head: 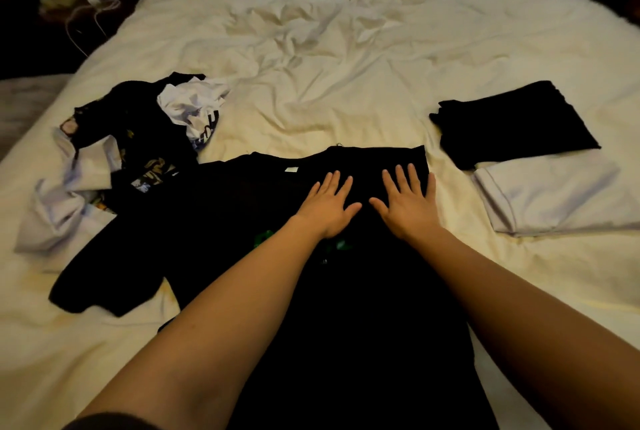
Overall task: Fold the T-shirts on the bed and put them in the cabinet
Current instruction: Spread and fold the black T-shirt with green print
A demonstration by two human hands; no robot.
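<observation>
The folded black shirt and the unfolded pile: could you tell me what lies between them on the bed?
In the head view, only bare rumpled white sheet lies between the folded black shirt and the unfolded pile.

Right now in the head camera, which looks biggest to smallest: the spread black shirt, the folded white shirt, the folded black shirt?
1. spread black shirt, though nearest the camera
2. folded white shirt
3. folded black shirt, close to the white one, and farther away
</observation>
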